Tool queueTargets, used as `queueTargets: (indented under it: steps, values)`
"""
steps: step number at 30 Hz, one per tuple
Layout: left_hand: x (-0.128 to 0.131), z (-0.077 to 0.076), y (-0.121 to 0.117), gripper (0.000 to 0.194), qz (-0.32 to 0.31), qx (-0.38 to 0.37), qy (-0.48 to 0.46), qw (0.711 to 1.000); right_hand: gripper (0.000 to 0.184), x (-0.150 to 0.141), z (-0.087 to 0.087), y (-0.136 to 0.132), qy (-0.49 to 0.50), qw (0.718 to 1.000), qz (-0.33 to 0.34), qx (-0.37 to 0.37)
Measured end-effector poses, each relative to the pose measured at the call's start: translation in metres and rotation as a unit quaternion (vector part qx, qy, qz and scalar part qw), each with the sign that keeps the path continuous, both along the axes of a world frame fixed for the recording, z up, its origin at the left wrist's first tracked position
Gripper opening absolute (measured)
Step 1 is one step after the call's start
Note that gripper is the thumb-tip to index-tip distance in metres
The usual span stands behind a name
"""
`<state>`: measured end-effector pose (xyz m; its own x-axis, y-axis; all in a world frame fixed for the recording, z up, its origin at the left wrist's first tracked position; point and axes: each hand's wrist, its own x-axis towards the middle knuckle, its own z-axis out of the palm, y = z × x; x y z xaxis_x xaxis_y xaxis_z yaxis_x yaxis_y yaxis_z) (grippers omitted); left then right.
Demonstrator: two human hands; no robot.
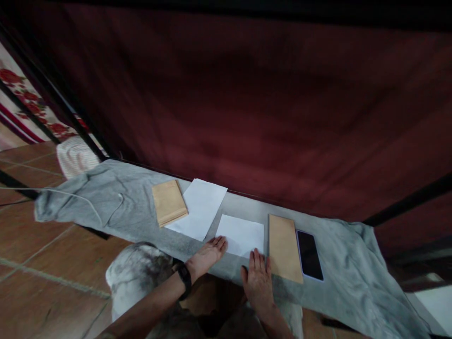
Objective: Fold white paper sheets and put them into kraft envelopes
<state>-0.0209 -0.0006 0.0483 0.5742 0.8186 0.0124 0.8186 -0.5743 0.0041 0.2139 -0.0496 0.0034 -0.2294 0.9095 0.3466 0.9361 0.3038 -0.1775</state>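
From where I stand, a small white sheet point(242, 231) lies on the grey cloth point(339, 263) that covers the narrow surface, right in front of the person. Taking that sheet as the middle of the dial, with twelve toward the dark red curtain point(226, 141), the left hand point(209, 255) rests at eight o'clock, fingers straight and close together, their tips touching the sheet's near left corner; a black wristband point(184, 281) circles that wrist. The right hand point(259, 278) lies palm down at five, fingers a little spread and thumb out wide, fingertips at the sheet's near edge. Neither grip pinches anything. At three o'clock lies a single brown envelope point(285, 247), lengthwise, and just beyond it a dark-screened phone point(310, 255). Larger white paper point(199, 207) slants at ten o'clock, and past it, against its left side, sits a stack of brown envelopes point(169, 201); I can't tell whether any envelope holds something. Farther out, toward nine, a thin white cable point(90, 203) trails over the cloth.
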Motion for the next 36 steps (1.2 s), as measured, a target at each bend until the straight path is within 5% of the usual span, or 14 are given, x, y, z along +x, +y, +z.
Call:
queueTargets:
  steps: [8, 11, 13, 16, 19, 23, 25, 29, 36]
  values:
    - [0.022, 0.030, 0.003, 0.033, 0.028, 0.035, -0.005, 0.999, 0.051, -0.036, 0.039, 0.023, 0.023, 0.995, 0.019, -0.092]
    - [0.025, 0.057, -0.001, 0.036, 0.018, 0.091, -0.095, 0.991, 0.050, -0.040, 0.068, 0.040, 0.077, 0.987, 0.027, -0.138]
    - [0.025, 0.072, -0.003, 0.043, 0.065, 0.144, -0.199, 0.967, 0.048, -0.040, 0.089, 0.053, 0.187, 0.964, 0.024, -0.186]
    - [0.026, 0.077, -0.002, 0.055, 0.245, 0.149, -0.404, 0.869, 0.039, -0.036, 0.112, 0.069, 0.433, 0.875, -0.001, -0.215]
    - [0.029, 0.057, -0.002, 0.060, 0.396, -0.047, -0.581, 0.709, 0.048, -0.033, 0.121, 0.077, 0.610, 0.756, -0.017, -0.238]
    - [0.041, 0.023, -0.011, 0.049, 0.379, -0.363, -0.684, 0.507, 0.050, -0.034, 0.114, 0.075, 0.755, 0.598, -0.019, -0.270]
    - [0.047, 0.013, -0.015, 0.045, 0.350, -0.396, -0.708, 0.469, 0.047, -0.032, 0.106, 0.074, 0.762, 0.586, -0.020, -0.275]
    - [0.045, 0.005, -0.013, 0.034, 0.357, -0.316, -0.719, 0.506, 0.037, -0.021, 0.085, 0.074, 0.760, 0.592, -0.060, -0.261]
    - [0.008, 0.004, 0.026, 0.051, 0.283, -0.214, -0.650, 0.673, 0.041, 0.012, 0.048, 0.072, 0.722, 0.639, -0.129, -0.231]
